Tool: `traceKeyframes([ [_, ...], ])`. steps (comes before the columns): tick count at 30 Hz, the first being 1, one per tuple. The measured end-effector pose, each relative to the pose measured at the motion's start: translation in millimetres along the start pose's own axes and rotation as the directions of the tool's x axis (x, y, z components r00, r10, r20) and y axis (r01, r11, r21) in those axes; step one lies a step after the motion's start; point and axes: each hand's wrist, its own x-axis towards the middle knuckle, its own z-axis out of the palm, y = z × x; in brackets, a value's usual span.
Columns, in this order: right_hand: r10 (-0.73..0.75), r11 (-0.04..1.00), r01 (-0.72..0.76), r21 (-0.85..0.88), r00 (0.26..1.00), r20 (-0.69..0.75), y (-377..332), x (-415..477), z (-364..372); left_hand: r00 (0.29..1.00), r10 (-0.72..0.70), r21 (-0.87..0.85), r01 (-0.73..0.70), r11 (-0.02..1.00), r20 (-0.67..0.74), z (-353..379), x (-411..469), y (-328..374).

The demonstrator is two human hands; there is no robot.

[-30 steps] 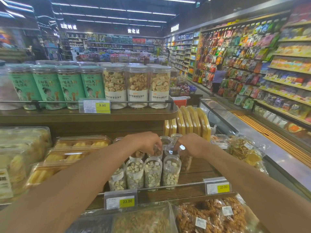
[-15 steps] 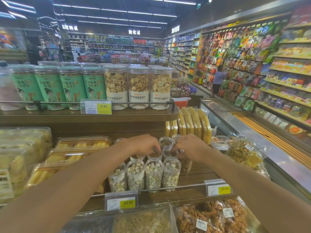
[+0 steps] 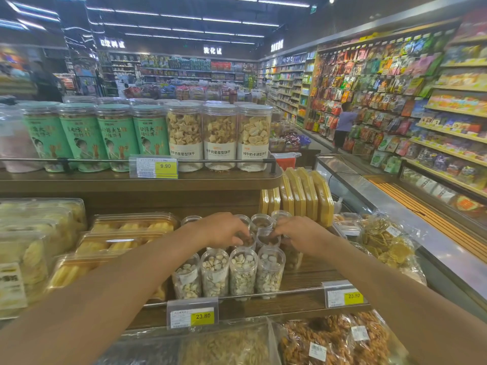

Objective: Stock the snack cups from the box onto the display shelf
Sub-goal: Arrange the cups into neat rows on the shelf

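Observation:
Several clear snack cups of pistachios (image 3: 242, 272) stand in a front row behind the rail of the wooden display shelf (image 3: 313, 275). More cups (image 3: 261, 223) stand in rows behind them. My left hand (image 3: 224, 230) curls down over a second-row cup (image 3: 248, 241), fingertips on its rim. My right hand (image 3: 300, 234) grips the neighbouring second-row cup (image 3: 269, 240) and partly hides another cup to its right. No box is in view.
Clear trays of yellow pastries (image 3: 126, 233) sit left of the cups, and yellow flat packs (image 3: 303, 196) stand behind on the right. Tall biscuit jars (image 3: 218, 135) fill the upper shelf. Bagged snacks (image 3: 337, 338) lie below. A chest freezer (image 3: 411, 227) runs along the right.
Both hands stay over the second-row cups, shifting only slightly downward and closer together. The cups in the front row have not moved.

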Motion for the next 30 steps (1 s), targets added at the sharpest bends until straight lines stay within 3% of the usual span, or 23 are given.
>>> traceKeyframes([
  [5,0.038,0.994,-0.035,0.101,0.999,-0.022,3,-1,4,0.997,-0.064,-0.077,0.060,0.995,-0.039,2,1,-2],
  [9,0.037,0.995,-0.032,0.090,0.998,-0.054,2,1,3,0.976,-0.201,-0.178,0.185,0.967,-0.079,-1,11,11],
  [11,0.042,0.998,-0.039,0.059,0.998,-0.050,0,2,1,0.975,-0.218,-0.114,0.212,0.971,-0.043,-4,16,25],
  [15,0.055,0.998,-0.055,0.003,0.998,-0.022,-8,2,-2,0.975,-0.215,-0.023,0.214,0.976,-0.048,-4,22,37],
  [27,0.110,0.991,-0.111,0.070,0.994,0.012,2,1,16,0.996,-0.090,-0.097,0.091,0.991,0.009,-9,9,23],
  [30,0.126,0.975,-0.114,0.189,0.991,-0.053,2,-9,5,0.996,-0.087,-0.123,0.090,0.988,0.032,-9,6,20],
])
